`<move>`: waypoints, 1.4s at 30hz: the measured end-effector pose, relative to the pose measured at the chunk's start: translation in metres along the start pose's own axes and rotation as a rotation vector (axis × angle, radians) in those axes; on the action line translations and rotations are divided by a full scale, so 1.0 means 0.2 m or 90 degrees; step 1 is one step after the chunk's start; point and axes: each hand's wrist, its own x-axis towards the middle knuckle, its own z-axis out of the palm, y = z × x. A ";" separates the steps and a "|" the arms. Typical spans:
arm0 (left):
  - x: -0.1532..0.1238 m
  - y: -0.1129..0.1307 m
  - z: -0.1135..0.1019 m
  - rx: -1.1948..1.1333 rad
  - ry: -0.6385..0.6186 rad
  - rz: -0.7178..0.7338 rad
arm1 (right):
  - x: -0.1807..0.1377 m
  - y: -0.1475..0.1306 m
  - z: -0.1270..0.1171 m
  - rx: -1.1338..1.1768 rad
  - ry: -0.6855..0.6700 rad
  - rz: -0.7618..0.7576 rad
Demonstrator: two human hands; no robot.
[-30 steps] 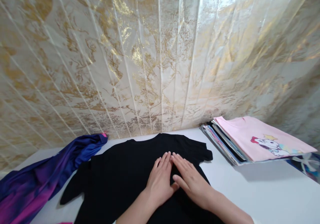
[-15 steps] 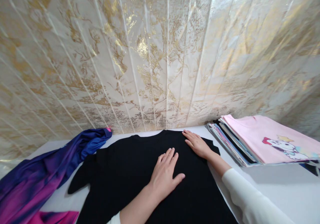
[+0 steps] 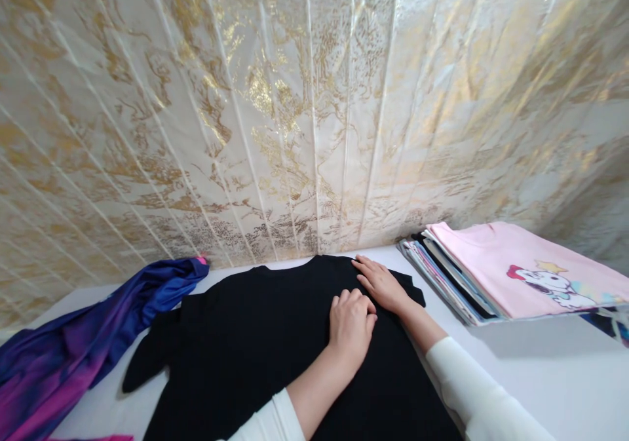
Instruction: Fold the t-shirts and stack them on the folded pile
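A black T-shirt [image 3: 255, 336] lies spread out on the white surface, its neckline toward the wall and a short sleeve out at the left. My left hand [image 3: 351, 326] is on the upper right part of the shirt, fingers curled down and closed on the cloth; its fingertips are hidden beneath it. Flat near the right shoulder of the shirt rests my right hand [image 3: 383, 285], with fingers stretched out and holding nothing.
To the right stands a stack of folded clothes, a pink shirt [image 3: 484, 264] with a cartoon print on top. A crumpled blue and purple garment [image 3: 113, 323] lies at the left. Gold-patterned sheeting [image 3: 295, 133] covers the wall behind the white surface [image 3: 550, 375].
My left hand has moved right and its spread fingers have curled closed. The right hand stays on the shirt's shoulder. The view has shifted slightly.
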 end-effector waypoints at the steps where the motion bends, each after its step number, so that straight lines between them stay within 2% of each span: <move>1: 0.00 0.00 0.00 -0.001 0.005 -0.005 | 0.00 0.00 0.00 0.005 0.003 0.001; 6: 0.01 0.00 -0.04 -0.017 0.028 -0.022 | 0.00 0.02 0.00 0.029 0.015 0.006; 8: 0.03 -0.06 -0.09 -0.024 0.046 -0.044 | 0.00 0.03 0.01 0.039 0.021 0.008; 10: 0.03 -0.17 -0.19 -0.025 0.074 -0.074 | 0.00 0.03 0.01 0.048 0.029 0.010; 13: -0.02 -0.46 -0.48 -0.005 0.129 -0.144 | -0.01 0.04 0.01 0.066 0.038 0.010; 17: -0.25 -0.89 -1.04 0.093 0.227 -0.324 | 0.01 0.04 -0.01 0.099 0.048 0.013; 19: -0.43 -1.00 -1.26 0.142 0.257 -0.422 | 0.00 0.03 -0.04 0.117 0.050 0.010; 21: -0.62 -1.00 -1.34 0.171 0.278 -0.448 | -0.04 -0.03 -0.08 0.132 0.048 -0.001; 22: -0.72 -0.97 -1.32 0.174 0.273 -0.417 | -0.08 -0.09 -0.10 0.137 0.042 -0.012; 23: -0.82 -0.92 -1.27 0.173 0.248 -0.348 | -0.14 -0.17 -0.12 0.137 0.033 -0.026; 25: -0.99 -0.78 -1.07 0.160 0.162 -0.198 | -0.30 -0.36 -0.16 0.123 0.000 -0.066; 27: -1.12 -0.66 -0.85 0.199 0.056 -0.091 | -0.50 -0.55 -0.19 0.084 -0.045 -0.120; 28: -1.16 -0.61 -0.76 0.223 0.011 -0.056 | -0.59 -0.62 -0.19 0.062 -0.073 -0.155; 30: -1.23 -0.57 -0.64 0.273 -0.025 -0.032 | -0.75 -0.67 -0.19 0.011 -0.105 -0.194; 32: -1.25 -0.59 -0.60 0.306 -0.023 -0.052 | -0.85 -0.59 -0.17 -0.044 -0.078 -0.174; 35: -1.27 -0.63 -0.63 0.318 -0.013 -0.097 | -0.93 -0.37 -0.15 -0.107 -0.004 -0.079; 37: -1.28 -0.61 -0.65 0.315 0.014 -0.113 | -0.97 -0.29 -0.16 -0.124 0.010 -0.066; 39: -1.30 -0.55 -0.67 0.286 0.047 -0.092 | -0.99 -0.30 -0.18 -0.127 0.014 -0.083; 42: -1.37 -0.41 -0.68 0.176 0.034 -0.050 | -1.02 -0.44 -0.20 -0.095 0.017 -0.101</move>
